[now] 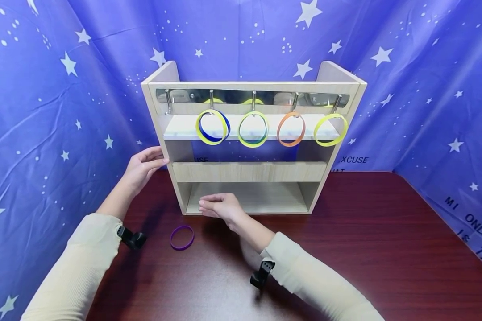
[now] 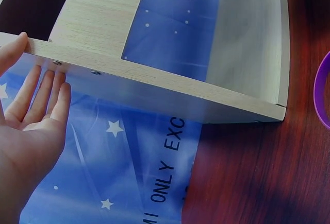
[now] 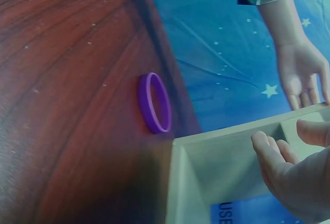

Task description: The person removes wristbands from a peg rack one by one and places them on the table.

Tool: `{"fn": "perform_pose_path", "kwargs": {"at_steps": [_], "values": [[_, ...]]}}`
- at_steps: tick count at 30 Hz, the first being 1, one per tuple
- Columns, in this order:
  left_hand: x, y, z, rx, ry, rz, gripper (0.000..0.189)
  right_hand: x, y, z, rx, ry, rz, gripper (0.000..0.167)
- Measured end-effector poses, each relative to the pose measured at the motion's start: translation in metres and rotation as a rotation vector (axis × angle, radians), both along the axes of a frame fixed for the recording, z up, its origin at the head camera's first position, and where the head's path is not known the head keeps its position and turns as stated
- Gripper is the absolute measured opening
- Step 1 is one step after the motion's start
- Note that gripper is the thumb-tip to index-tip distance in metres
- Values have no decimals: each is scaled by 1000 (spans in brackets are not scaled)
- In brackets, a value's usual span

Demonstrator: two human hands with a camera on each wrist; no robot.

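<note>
My left hand (image 1: pixel 139 170) touches the left side panel of a pale wooden rack (image 1: pixel 249 172), its fingers extended along the outer face and its thumb at the front edge (image 2: pixel 28 92). In front of the rack's bottom compartment is my right hand (image 1: pixel 223 208), which holds nothing; its fingers are loosely bent and apart from the thumb. A purple wristband (image 1: pixel 171 239) lies on the table between the two forearms. The right wrist view also shows this purple band (image 3: pixel 147 103), left of the right hand (image 3: pixel 296 175).
Metal hooks line the rack's top, the leftmost bare (image 1: pixel 168 101). The others carry yellow and blue bands (image 1: pixel 198 130), yellow and green bands (image 1: pixel 239 133), an orange band (image 1: pixel 279 131) and a yellow band (image 1: pixel 316 133). A starry blue curtain (image 1: pixel 241 40) surrounds the dark red table (image 1: pixel 377 232).
</note>
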State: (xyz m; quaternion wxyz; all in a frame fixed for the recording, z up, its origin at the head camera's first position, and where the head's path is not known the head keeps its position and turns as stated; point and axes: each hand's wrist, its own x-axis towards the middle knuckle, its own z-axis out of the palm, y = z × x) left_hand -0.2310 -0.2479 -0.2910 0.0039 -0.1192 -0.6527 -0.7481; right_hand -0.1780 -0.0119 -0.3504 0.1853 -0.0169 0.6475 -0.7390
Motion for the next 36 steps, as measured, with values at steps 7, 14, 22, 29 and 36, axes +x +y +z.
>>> {"fn": "perform_pose_path", "kwargs": {"at_steps": [7,14,22,29,36], "values": [[-1,0,0,-5,-9,6,27,0,9,20,-11,62,-15,30],[-1,0,-1,7,-12,9,28,2,16,37,-32,130,-27,30],[1,0,0,-7,-7,15,27,4,25,56,-48,227,-43,31],[0,0,0,-23,-12,20,27,7,32,71,9,354,-111,30],[2,0,0,-17,-13,28,25,11,37,85,24,559,-176,28]]}}
